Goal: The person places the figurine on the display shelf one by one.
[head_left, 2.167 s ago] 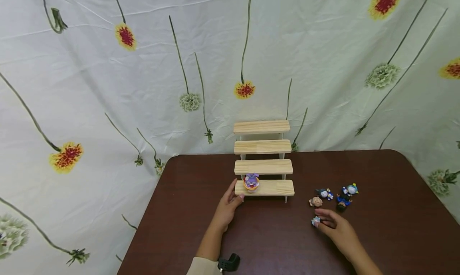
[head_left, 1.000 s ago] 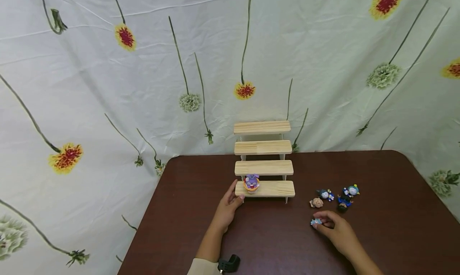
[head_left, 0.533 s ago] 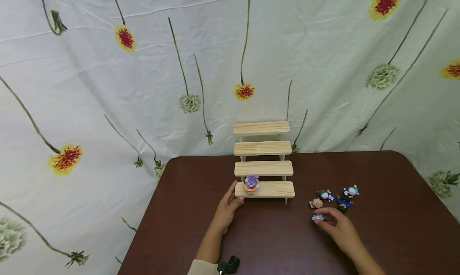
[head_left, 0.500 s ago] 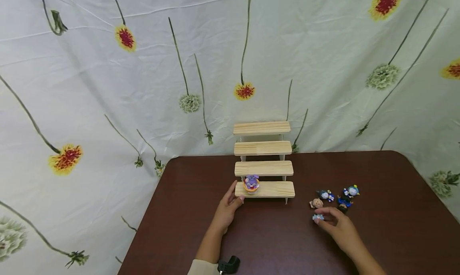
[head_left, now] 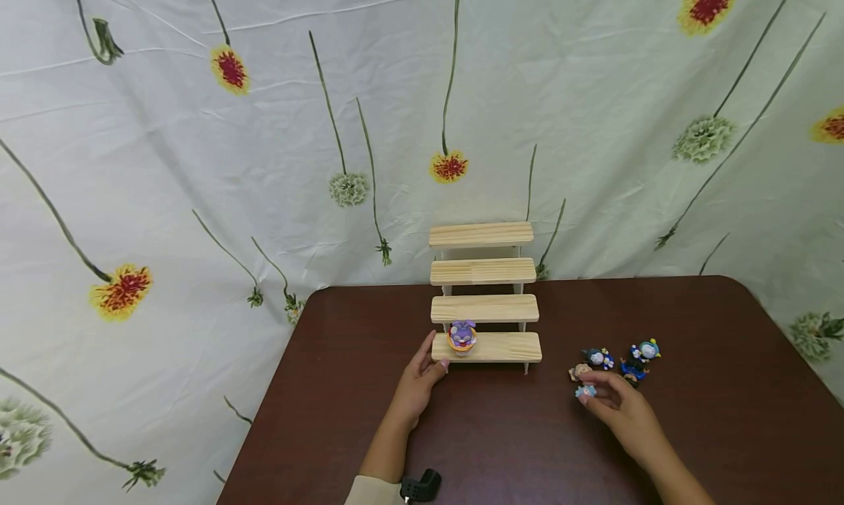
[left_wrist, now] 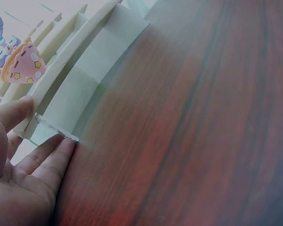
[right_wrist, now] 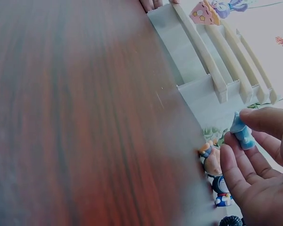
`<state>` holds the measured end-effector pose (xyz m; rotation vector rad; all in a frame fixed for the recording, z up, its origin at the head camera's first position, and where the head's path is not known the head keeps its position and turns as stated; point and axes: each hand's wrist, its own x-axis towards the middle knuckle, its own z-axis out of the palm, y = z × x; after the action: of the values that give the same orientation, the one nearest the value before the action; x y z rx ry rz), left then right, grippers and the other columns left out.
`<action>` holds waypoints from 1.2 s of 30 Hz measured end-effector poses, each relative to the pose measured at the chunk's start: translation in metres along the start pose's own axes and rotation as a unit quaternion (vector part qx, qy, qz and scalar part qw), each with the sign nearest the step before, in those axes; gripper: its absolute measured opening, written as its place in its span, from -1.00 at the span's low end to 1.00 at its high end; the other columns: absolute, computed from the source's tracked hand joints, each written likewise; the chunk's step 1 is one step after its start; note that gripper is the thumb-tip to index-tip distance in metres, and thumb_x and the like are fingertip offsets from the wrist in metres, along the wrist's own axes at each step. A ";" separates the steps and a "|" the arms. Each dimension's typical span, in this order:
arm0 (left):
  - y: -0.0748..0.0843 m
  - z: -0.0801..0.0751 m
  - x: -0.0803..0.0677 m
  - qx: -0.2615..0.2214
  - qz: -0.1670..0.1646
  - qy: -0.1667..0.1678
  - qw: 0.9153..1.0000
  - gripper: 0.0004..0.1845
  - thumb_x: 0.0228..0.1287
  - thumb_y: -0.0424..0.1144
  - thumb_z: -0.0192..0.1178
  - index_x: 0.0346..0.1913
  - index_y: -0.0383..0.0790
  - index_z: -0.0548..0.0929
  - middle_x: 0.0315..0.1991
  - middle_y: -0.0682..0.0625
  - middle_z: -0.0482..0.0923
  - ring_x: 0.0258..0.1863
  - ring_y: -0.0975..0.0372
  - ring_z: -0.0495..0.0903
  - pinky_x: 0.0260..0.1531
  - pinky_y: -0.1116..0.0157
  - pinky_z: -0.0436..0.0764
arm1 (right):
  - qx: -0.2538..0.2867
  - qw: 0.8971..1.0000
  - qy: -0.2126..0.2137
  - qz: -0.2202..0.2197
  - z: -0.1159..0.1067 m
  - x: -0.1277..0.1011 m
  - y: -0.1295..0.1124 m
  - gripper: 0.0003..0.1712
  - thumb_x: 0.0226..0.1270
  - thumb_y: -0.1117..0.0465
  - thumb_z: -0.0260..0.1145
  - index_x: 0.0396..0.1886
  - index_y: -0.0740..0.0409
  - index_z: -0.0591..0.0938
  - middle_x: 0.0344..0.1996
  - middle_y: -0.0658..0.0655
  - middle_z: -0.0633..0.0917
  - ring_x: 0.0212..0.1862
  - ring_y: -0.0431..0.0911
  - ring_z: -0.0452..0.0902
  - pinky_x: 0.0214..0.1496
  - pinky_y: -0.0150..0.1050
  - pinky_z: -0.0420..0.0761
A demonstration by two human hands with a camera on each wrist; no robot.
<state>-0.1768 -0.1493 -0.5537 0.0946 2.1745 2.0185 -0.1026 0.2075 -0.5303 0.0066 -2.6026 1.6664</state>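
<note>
A: What does the right hand have?

B: A small light-blue figurine, pinched between thumb and fingertips. By the right wrist view it seems to be off the dark wood-grain table, close in front of a beige figurine.

A: And the left hand?

B: Clasped on the left end of the lowest shelf of the four-tier wooden stand: thumb at the front edge, other fingers round by the side and the pale support. The two hands are well apart.

A: Anything on that shelf?

B: A purple rabbit-eared figurine near its left end (its pink base has yellow stars, as the left wrist view shows).

A: What else is by the right hand?

B: Beyond it lie a black-and-blue figurine, a dark-topped one in blue and a blue figurine with yellow tips, the last two touching or nearly so; I can't tell which. Behind everything hangs a white flower-print cloth.
</note>
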 end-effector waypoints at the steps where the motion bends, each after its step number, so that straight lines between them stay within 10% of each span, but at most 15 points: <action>1: 0.000 0.000 0.000 -0.002 -0.001 0.001 1.000 -0.24 0.51 -0.15 0.17 0.63 0.07 0.06 0.42 -0.24 0.42 0.28 0.09 0.53 0.31 0.20 0.53 | 0.000 1.000 -0.001 0.001 0.000 0.000 0.000 -0.59 0.39 0.14 0.40 0.15 0.21 0.62 0.18 0.27 0.63 -0.08 -0.51 0.55 -0.05 -0.52 0.63; 28: -0.001 0.001 -0.001 -0.005 0.001 0.000 1.000 -0.24 0.51 -0.13 0.16 0.64 0.02 0.05 0.46 -0.26 0.36 0.35 0.00 0.49 0.30 0.21 0.56 | 0.032 0.998 0.001 -0.053 0.009 0.005 -0.005 -0.67 0.37 0.21 0.40 0.04 0.31 0.69 0.03 0.16 0.68 -0.06 -0.44 0.57 -0.05 -0.54 0.63; 36: -0.001 0.000 0.001 -0.011 -0.007 0.002 1.000 -0.23 0.49 -0.14 0.19 0.63 0.09 0.07 0.45 -0.19 0.39 0.34 0.04 0.50 0.33 0.16 0.53 | 0.055 0.998 -0.032 0.000 0.011 0.011 -0.014 -0.63 0.39 0.12 0.40 0.04 0.28 0.63 -0.13 0.04 0.72 -0.15 -0.34 0.66 -0.13 -0.40 0.67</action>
<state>-0.1778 -0.1489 -0.5549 0.0733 2.1493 2.0354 -0.1137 0.1918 -0.5215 0.0635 -2.5509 1.8373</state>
